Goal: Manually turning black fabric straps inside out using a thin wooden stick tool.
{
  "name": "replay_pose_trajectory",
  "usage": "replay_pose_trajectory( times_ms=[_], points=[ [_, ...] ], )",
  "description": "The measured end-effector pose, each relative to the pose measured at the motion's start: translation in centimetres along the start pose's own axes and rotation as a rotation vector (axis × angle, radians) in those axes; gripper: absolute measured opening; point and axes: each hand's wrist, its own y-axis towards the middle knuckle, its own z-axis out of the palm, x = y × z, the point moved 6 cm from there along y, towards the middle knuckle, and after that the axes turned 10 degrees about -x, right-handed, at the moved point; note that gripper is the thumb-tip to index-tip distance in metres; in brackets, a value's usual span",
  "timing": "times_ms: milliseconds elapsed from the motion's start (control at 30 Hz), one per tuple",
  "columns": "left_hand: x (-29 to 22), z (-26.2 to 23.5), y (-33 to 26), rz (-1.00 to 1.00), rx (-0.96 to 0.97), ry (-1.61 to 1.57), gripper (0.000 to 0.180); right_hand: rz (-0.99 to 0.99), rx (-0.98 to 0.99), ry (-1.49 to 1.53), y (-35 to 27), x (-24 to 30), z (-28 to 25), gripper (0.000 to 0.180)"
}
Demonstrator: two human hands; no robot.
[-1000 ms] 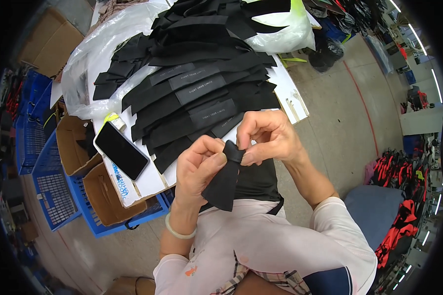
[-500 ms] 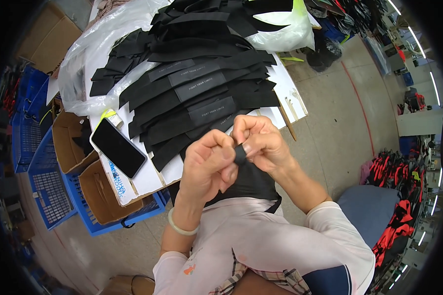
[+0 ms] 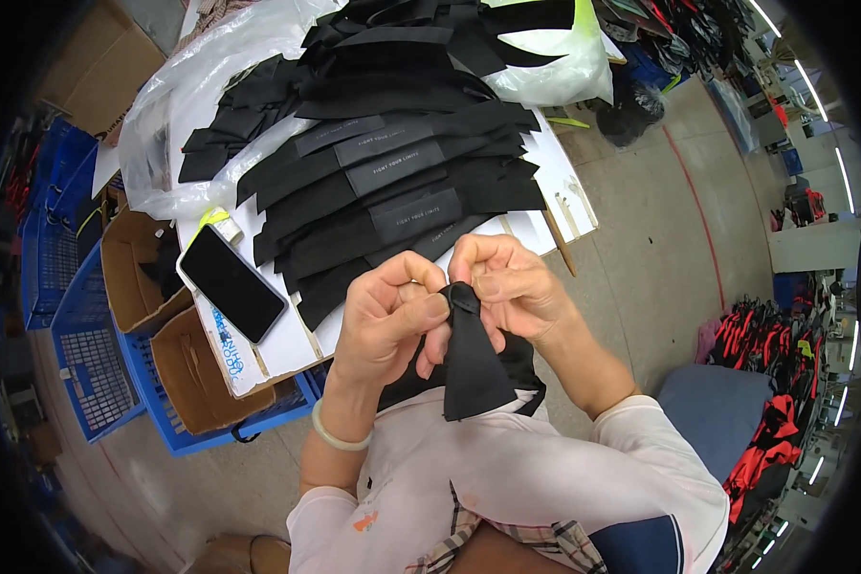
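Both hands hold one black fabric piece (image 3: 473, 365) up in front of my chest. My left hand (image 3: 386, 320) pinches its top end between thumb and fingers, and my right hand (image 3: 507, 284) pinches the same end from the other side. The rest of the piece hangs down toward my lap. Just beyond my hands lies a fanned stack of black fabric strips (image 3: 392, 182) on a white table (image 3: 277, 349).
A black phone (image 3: 231, 283) lies at the table's near left corner. Clear plastic bags (image 3: 177, 120) cover the far side. Open cardboard boxes (image 3: 177, 368) and blue crates (image 3: 81, 359) stand on the left. A blue stool (image 3: 717, 411) and red-black goods (image 3: 770, 383) sit on the right.
My hands have drawn closer together at the top end of the fabric piece and shifted slightly; the piece now hangs narrower and straighter below them.
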Motion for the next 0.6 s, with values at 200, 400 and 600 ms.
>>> replay_pose_trajectory(
  times_ms=[200,400,600],
  points=[
    [0.0,0.6,0.1,-0.057,0.005,-0.218,0.012,-0.024,0.196,0.041,0.2,-1.6,0.3,0.014],
    [-0.1,0.3,0.2,-0.04,0.047,-0.134,0.015,-0.109,0.076,-0.072,0.9,0.6,1.4,0.014],
    [-1.1,1.3,0.6,-0.143,-0.01,0.133,0.014,-0.072,0.084,-0.261,-0.3,1.6,0.8,0.011]
  ],
)
